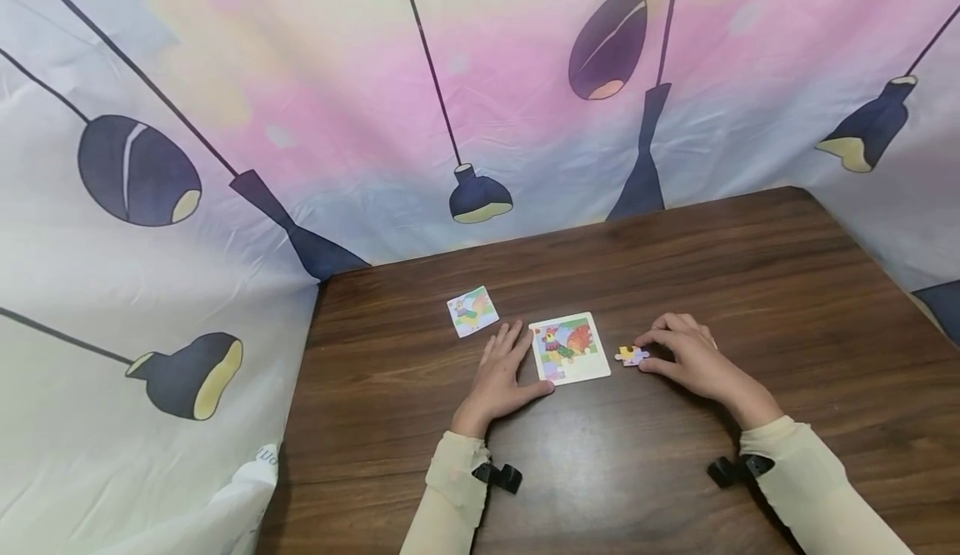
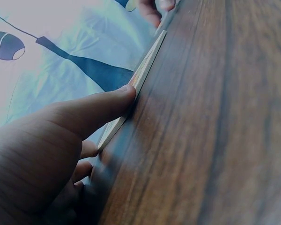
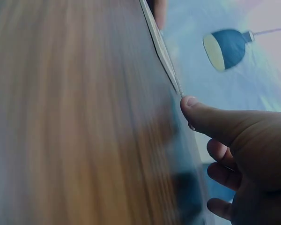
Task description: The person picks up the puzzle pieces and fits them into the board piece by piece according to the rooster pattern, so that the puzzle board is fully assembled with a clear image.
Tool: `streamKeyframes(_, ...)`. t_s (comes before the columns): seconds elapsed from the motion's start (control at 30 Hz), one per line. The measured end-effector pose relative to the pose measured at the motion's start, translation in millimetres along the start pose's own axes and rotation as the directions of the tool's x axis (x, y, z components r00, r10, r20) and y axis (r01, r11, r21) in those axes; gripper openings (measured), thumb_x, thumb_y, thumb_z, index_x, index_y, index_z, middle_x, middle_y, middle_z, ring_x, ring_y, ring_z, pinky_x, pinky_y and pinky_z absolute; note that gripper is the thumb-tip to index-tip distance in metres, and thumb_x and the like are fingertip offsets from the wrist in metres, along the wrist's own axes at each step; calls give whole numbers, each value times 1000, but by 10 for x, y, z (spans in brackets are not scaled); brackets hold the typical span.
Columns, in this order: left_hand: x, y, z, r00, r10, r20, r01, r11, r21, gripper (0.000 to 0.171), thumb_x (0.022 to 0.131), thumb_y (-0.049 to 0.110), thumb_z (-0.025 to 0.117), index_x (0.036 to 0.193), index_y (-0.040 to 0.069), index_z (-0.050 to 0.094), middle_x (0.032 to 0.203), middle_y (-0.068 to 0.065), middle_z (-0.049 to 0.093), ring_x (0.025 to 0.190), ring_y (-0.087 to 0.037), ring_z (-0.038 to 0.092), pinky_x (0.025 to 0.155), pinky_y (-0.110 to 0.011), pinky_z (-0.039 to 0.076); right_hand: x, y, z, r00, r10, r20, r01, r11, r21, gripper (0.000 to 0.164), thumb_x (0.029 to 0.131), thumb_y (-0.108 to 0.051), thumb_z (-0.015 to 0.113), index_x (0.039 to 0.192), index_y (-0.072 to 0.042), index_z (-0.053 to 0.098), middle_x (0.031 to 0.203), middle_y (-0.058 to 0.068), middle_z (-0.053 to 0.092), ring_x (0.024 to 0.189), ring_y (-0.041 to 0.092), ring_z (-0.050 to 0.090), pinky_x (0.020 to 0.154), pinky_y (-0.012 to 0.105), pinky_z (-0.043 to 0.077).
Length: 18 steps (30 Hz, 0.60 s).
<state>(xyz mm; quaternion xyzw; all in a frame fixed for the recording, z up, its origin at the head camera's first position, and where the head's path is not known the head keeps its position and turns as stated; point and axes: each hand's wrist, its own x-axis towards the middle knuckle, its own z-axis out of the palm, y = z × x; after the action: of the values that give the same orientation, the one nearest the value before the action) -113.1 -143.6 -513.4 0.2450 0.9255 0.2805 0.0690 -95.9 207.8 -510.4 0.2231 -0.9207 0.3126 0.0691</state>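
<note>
A square puzzle board (image 1: 591, 368) lies on the table, showing a colourful bird picture in its upper part and a pale bare area at the lower right. My left hand (image 1: 498, 378) rests along its left side, fingers fairly straight, the thumb touching the near edge. To the right of the board, my right hand (image 1: 693, 361) pinches a small yellow and purple puzzle piece (image 1: 628, 356) between thumb and forefinger, low over the table. Whether it is one piece or several joined is too small to tell. In the right wrist view the thumb (image 3: 210, 117) meets a thin edge.
A small square picture card (image 1: 473, 312) with a similar bird lies beyond my left hand. Under everything is a dark wooden table (image 1: 390, 422). A printed cloth (image 1: 337, 105) with lamp drawings hangs behind the table's back edge and at its sides.
</note>
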Motion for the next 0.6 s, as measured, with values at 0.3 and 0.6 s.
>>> streamKeyframes(0.3,9,-19,16,1000,5,-1,-5,1000,22,97,93,53,77,166,7,33,174,-15,21,162,-34,11,130,-55,13,243,-252,210,998,0,55,-2,999,48,26,87,-20,89,111,-14,81,102,-3,58,105,25,50,89,52,33)
streamKeyframes(0.6,6,-5,9,1000,-16,10,16,1000,14,96,93,54,76,167,9,33,175,-13,21,163,-33,9,131,-54,10,371,-444,365,995,-69,70,62,993,97,26,87,-20,89,111,-12,80,102,-3,57,99,20,47,85,49,31)
